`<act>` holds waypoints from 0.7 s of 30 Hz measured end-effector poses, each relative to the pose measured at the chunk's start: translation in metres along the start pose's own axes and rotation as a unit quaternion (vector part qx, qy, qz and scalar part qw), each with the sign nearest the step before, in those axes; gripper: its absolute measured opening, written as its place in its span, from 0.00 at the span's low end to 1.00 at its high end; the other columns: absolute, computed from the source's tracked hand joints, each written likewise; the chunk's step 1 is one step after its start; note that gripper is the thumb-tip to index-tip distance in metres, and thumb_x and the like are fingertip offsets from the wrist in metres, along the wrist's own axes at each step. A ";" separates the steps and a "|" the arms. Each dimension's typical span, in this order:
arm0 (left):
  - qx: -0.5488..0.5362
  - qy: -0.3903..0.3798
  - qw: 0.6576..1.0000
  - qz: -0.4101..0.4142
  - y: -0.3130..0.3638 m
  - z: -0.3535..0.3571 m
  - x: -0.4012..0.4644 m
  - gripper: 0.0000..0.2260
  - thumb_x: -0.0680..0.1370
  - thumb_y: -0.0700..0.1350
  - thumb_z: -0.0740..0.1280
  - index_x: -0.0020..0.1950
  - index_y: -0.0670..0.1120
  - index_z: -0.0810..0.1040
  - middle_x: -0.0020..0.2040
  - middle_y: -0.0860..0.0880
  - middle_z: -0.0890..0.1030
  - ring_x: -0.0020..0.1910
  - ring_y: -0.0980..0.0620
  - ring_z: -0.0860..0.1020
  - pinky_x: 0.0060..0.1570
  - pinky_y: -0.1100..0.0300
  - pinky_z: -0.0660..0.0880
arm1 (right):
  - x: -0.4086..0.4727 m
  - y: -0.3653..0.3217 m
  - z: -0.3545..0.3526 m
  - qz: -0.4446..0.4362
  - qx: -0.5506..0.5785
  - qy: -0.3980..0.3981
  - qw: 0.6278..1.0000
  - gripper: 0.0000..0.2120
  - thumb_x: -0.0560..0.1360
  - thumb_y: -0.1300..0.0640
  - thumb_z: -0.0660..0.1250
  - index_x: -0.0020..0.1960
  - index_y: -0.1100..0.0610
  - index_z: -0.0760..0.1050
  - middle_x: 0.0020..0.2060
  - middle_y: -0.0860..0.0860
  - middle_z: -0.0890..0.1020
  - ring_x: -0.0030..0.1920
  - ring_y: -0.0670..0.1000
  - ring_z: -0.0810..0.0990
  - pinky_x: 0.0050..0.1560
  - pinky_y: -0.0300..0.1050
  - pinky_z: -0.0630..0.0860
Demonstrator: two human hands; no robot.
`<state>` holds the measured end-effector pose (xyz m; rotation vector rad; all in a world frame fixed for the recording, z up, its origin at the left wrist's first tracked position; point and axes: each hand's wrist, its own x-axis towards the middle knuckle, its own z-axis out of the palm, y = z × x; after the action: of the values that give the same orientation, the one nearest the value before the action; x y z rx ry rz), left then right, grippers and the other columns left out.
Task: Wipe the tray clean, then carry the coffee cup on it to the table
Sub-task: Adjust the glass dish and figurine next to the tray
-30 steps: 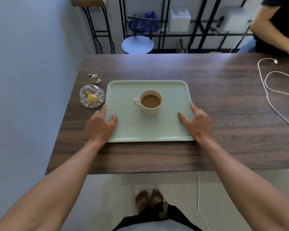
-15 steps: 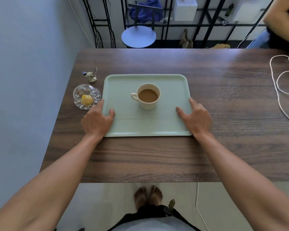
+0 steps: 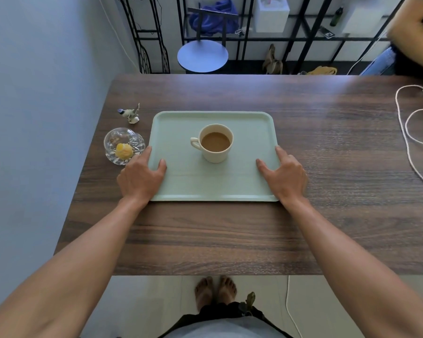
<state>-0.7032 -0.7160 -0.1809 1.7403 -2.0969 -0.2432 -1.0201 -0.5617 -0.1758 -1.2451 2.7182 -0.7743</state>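
Gripping the pale green tray (image 3: 252,132) at both short edges, you stand at the near side of a dark wood table (image 3: 327,147). Your left hand (image 3: 140,178) curls over the left rim, thumb lying on the tray floor and index finger along the outside edge; your right hand (image 3: 285,176) mirrors it on the right rim. Neither hand holds anything else, and whether the remaining fingers sit under the tray or beside it cannot be told.

A cream coffee cup (image 3: 216,143) sits near the middle of the tray, nearly full, its handle pointing left. The tray appears to rest flat on the table, so the carry looks all but complete.

To finish well, let both hands go together and slide them outward, not upward, so the tray does not tip and the coffee stays level. Mind your left index finger: a glass dish (image 3: 123,145) holding something yellow lies just beside it, with a small bird figurine (image 3: 130,113) behind. A white cable (image 3: 410,132) lies well apart on the right.
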 end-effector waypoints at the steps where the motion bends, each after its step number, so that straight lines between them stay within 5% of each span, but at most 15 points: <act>1: 0.001 -0.001 1.000 0.003 0.000 0.000 0.000 0.26 0.77 0.61 0.66 0.72 0.51 0.75 0.56 0.42 0.83 0.51 0.35 0.81 0.46 0.45 0.76 | 0.000 0.000 0.000 0.000 -0.003 -0.001 1.000 0.33 0.74 0.35 0.70 0.73 0.53 0.73 0.50 0.61 0.82 0.49 0.65 0.83 0.45 0.56 0.77; 10: 0.033 0.003 0.999 0.013 0.002 -0.009 -0.009 0.24 0.77 0.64 0.64 0.65 0.49 0.76 0.50 0.41 0.81 0.45 0.36 0.81 0.38 0.49 0.72 | 0.000 -0.004 -0.010 -0.014 0.028 0.020 0.999 0.30 0.75 0.35 0.67 0.68 0.54 0.75 0.53 0.55 0.71 0.48 0.57 0.77 0.42 0.52 0.80; 16: 0.042 0.038 0.998 0.033 0.011 -0.024 -0.006 0.20 0.77 0.62 0.65 0.55 0.46 0.78 0.49 0.44 0.79 0.40 0.40 0.80 0.35 0.53 0.70 | 0.014 -0.039 -0.021 -0.076 0.070 0.072 0.992 0.27 0.78 0.41 0.67 0.68 0.59 0.77 0.52 0.57 0.76 0.53 0.57 0.76 0.49 0.59 0.79; 19: 0.043 0.089 0.994 0.055 0.017 -0.035 0.005 0.17 0.76 0.57 0.67 0.53 0.43 0.80 0.50 0.42 0.78 0.43 0.39 0.79 0.35 0.51 0.71 | 0.023 -0.071 -0.026 -0.135 0.107 0.070 0.983 0.24 0.79 0.45 0.68 0.68 0.60 0.76 0.54 0.57 0.78 0.56 0.57 0.76 0.51 0.57 0.78; 21: 0.042 0.112 0.992 0.048 0.017 -0.044 0.013 0.18 0.76 0.54 0.67 0.58 0.42 0.79 0.54 0.41 0.79 0.51 0.38 0.78 0.44 0.47 0.75 | 0.031 -0.095 -0.029 -0.174 0.144 0.049 0.973 0.24 0.79 0.48 0.68 0.70 0.61 0.75 0.57 0.57 0.79 0.58 0.58 0.76 0.56 0.55 0.76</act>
<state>-0.7025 -0.7194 -0.1322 1.6250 -2.0441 0.0657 -0.9824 -0.6246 -0.1021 -1.6662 2.3649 -1.2428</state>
